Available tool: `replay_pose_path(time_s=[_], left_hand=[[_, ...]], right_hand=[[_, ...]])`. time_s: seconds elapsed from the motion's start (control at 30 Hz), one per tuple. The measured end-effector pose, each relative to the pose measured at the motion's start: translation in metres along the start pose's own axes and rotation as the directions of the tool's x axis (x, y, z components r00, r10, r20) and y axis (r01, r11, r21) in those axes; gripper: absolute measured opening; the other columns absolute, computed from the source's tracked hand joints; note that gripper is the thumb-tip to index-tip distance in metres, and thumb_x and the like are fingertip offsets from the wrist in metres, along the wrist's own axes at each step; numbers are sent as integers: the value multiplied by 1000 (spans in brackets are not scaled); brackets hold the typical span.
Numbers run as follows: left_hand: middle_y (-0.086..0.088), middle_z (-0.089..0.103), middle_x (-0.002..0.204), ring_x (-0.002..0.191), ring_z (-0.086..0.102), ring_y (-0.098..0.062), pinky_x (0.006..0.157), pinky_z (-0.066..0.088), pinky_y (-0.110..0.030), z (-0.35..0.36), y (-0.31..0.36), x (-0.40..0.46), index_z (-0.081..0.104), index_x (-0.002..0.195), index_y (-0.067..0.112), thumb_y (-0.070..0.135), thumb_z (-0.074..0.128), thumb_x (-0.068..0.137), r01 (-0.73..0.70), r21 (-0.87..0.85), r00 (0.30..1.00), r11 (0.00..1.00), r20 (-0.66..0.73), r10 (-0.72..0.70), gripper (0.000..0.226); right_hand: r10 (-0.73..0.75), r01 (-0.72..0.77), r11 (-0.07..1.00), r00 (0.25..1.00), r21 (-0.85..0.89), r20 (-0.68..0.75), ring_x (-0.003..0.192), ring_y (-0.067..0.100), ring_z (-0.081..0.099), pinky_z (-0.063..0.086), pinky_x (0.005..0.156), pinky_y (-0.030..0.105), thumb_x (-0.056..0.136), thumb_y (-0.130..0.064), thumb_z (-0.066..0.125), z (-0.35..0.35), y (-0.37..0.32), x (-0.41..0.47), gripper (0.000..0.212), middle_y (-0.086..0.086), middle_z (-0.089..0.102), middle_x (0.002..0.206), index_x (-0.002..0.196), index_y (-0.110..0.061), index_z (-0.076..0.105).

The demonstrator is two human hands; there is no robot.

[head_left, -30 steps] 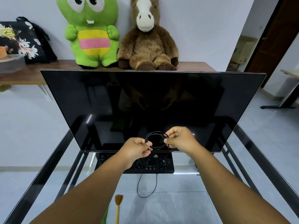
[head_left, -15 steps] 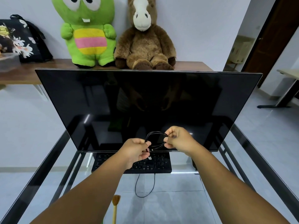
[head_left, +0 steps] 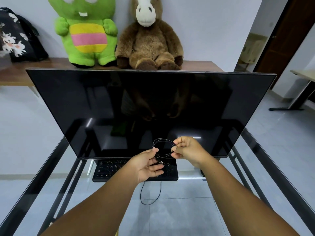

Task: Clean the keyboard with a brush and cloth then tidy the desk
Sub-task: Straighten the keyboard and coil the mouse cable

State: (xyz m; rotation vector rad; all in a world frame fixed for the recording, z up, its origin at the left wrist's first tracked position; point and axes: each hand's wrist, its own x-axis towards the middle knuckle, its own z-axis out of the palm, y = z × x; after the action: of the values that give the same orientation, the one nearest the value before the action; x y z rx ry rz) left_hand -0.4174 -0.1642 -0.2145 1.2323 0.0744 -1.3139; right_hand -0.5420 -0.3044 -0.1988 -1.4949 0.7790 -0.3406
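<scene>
Left hand [head_left: 144,165] now looser under coiled cable [head_left: 162,148], right hand [head_left: 186,150] pinching its side, plug end down-right over keyboard [head_left: 119,169].

Two bare arms reach in from the bottom. No sleeves cover them up to the edge. The left hand [head_left: 147,165] and right hand [head_left: 189,150] wear no gloves, rings or watch.

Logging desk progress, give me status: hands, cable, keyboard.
Left hand and right hand pinching coiled black cable. Keyboard below on glass desk. Nothing blocking.
</scene>
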Motion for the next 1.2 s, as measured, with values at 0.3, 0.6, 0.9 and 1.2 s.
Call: replay_pose_path(time_s=[0.3,0.6,0.9,1.2], left_hand=[[-11,72,107,102,68,-23,84,56,-31,20,-23,28,67,107,4,7,68,87,-227,-120,963,966,-172,205,21],[-8,71,95,81,70,-17,70,59,-26,42,-51,61,68,103,5,3,66,88,-197,-31,952,980,-245,184,15],[-15,70,89,71,69,-22,70,61,-34,57,-86,133,69,95,-1,-4,67,85,-114,358,933,927,-281,224,11],[-2,73,96,84,71,-22,79,59,-41,69,-112,182,69,106,16,26,78,77,-28,779,912,626,-237,336,32]], right_hand=[[72,-63,989,995,134,-70,62,19,70,59,63,27,86,7,65,-7,28,3,10,12,70,74,92,0,62],[150,-116,955,983,272,-108,63,22,69,56,62,27,87,6,65,-25,71,4,13,20,68,83,98,0,59],[6,-117,958,921,-262,-389,116,14,56,44,99,27,97,-29,56,-59,173,0,28,-8,61,120,122,-17,59],[-172,0,501,980,-866,-99,150,16,13,11,119,28,98,-42,28,-73,251,-16,60,-1,17,162,152,-16,25]])
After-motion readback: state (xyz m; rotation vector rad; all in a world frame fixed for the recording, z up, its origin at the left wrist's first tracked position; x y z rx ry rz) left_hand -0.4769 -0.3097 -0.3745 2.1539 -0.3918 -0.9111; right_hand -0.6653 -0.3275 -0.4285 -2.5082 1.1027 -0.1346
